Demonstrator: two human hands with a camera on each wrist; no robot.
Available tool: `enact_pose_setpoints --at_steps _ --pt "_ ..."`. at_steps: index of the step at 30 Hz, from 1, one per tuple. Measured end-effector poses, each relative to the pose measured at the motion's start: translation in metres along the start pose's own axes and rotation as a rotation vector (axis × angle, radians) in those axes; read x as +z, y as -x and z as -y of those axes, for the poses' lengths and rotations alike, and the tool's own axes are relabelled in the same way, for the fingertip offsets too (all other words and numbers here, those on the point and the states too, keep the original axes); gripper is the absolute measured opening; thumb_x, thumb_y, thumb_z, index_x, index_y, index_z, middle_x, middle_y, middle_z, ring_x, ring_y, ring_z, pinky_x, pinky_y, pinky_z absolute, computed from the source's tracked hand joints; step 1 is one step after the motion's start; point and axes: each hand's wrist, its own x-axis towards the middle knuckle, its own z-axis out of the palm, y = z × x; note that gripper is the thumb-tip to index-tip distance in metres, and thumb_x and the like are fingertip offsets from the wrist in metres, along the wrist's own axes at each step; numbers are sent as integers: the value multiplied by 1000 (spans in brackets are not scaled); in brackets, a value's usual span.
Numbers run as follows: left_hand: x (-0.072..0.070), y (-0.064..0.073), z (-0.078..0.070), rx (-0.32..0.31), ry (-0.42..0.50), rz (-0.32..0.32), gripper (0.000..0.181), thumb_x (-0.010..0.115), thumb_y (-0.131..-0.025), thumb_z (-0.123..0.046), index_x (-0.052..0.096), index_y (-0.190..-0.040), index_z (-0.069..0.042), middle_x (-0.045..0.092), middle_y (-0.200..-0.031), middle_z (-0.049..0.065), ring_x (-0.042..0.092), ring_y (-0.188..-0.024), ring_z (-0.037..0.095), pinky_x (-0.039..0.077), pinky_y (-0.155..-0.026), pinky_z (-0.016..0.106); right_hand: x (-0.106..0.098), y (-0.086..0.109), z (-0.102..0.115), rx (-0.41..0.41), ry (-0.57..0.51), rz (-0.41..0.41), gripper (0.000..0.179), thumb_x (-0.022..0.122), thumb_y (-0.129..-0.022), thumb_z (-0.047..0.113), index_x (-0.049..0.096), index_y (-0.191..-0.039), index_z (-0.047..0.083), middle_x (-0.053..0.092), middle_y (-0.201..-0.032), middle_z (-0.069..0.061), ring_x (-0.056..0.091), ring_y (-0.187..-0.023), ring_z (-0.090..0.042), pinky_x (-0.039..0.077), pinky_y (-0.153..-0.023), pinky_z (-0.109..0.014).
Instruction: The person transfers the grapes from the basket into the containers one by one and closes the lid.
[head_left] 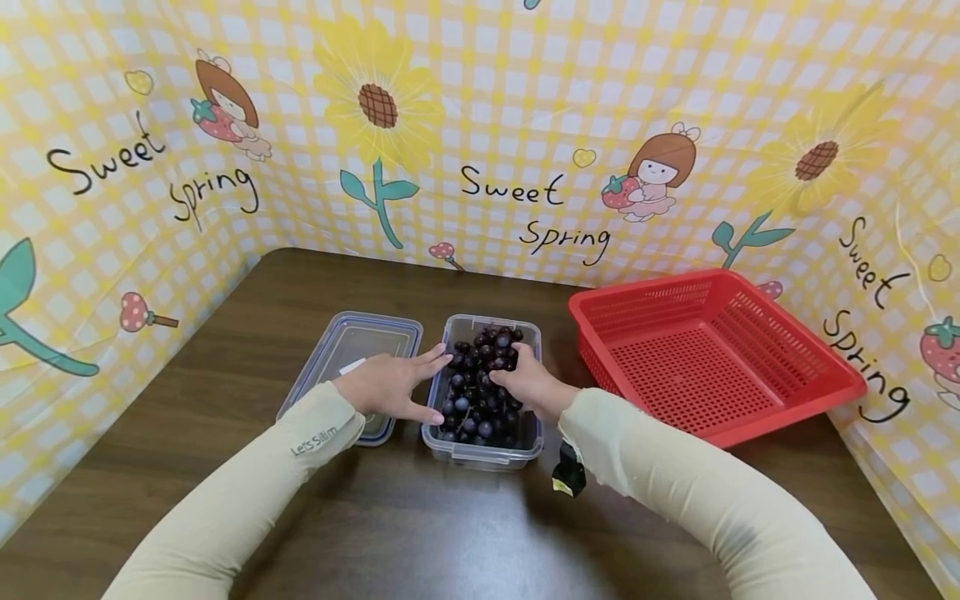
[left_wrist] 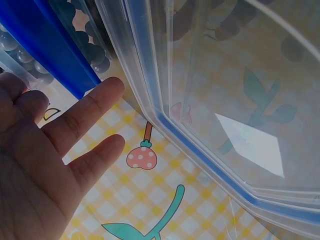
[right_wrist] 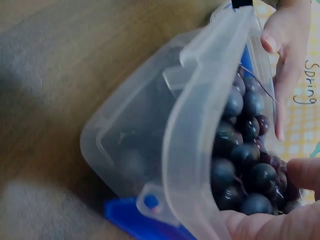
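A bunch of dark purple grapes [head_left: 476, 400] fills a clear plastic box [head_left: 480, 456] in the head view. Over the box's right side, my right hand [head_left: 534, 383] reaches in, thumb and fingers spread and touching the grapes. In the right wrist view its fingertips lie at the near rim beside the grapes [right_wrist: 247, 155]. On the left, my left hand [head_left: 386, 385] stretches its fingers toward the box's left rim, and they look straight in the left wrist view. Beneath that hand lies a clear lid [head_left: 337, 333] with a blue seal.
A red perforated basket [head_left: 667, 375] stands on the right of the brown table [head_left: 420, 533]. Next to my right cuff is a small black item [head_left: 568, 473] with a yellow patch. A printed yellow checked cloth [head_left: 487, 108] hangs behind and at both sides.
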Motion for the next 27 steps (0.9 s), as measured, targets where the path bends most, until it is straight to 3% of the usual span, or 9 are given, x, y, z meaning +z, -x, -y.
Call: enact_pose_setpoints --at_steps 6,10,13,16,18,21,23,25,27 --pt "-1 0 0 6 -3 -1 94 56 -84 -65 24 -152 -9 17 -158 9 24 -40 7 29 -41 25 -15 1 8 44 118 139 67 45 -101 12 3 -153 0 6 -159 -18 23 -140 -36 39 -98 -55" --pt "0 0 0 5 -8 -3 95 56 -83 -67 25 -152 -9 18 -158 10 23 -40 7 28 -42 24 -24 0 12 44 229 160 60 43 -101 9 12 -150 -7 15 -156 -22 37 -131 -41 50 -86 -46" --pt "0 0 0 11 -13 -6 94 56 -83 -67 25 -152 -10 19 -157 10 22 -40 7 26 -41 24 -28 -2 13 15 334 120 53 44 -99 7 26 -146 -10 36 -145 -27 56 -111 -41 56 -74 -41" --pt "0 1 1 5 -7 -2 94 57 -84 -66 24 -152 -10 19 -157 10 22 -39 7 26 -40 24 -30 -3 16 -53 491 60 45 50 -97 6 43 -139 -9 58 -123 -26 68 -83 -29 57 -64 -37" --pt "-1 1 1 -5 -10 10 94 57 -84 -65 24 -152 -11 18 -157 10 22 -39 7 27 -41 24 -30 -2 19 -116 621 19 40 56 -94 7 53 -132 -6 64 -114 -22 66 -64 -21 56 -57 -33" --pt "-4 2 0 -16 -11 32 93 57 -84 -64 24 -152 -10 17 -158 10 27 -40 10 35 -43 28 -28 -1 25 -199 782 -3 32 60 -92 8 64 -121 -4 69 -103 -17 62 -53 -14 54 -53 -29" --pt "-9 4 -1 -10 5 45 89 55 -87 -62 27 -151 -9 19 -157 11 44 -48 13 45 -53 32 -27 -1 29 -229 846 -6 26 62 -91 9 69 -114 -2 71 -92 -14 61 -51 -13 52 -52 -26" --pt "-15 8 0 -4 84 54 81 54 -91 -58 31 -149 -6 35 -150 15 44 -50 15 46 -59 33 -25 -1 34 -241 851 -3 22 62 -91 10 71 -108 0 69 -75 -10 60 -50 -12 52 -52 -25" --pt "-21 13 2 -8 172 41 72 52 -94 -52 37 -146 -5 61 -123 18 39 -48 12 43 -56 32 -22 -2 39 -246 779 3 21 63 -90 10 72 -106 0 65 -64 -5 58 -47 -10 53 -51 -26"
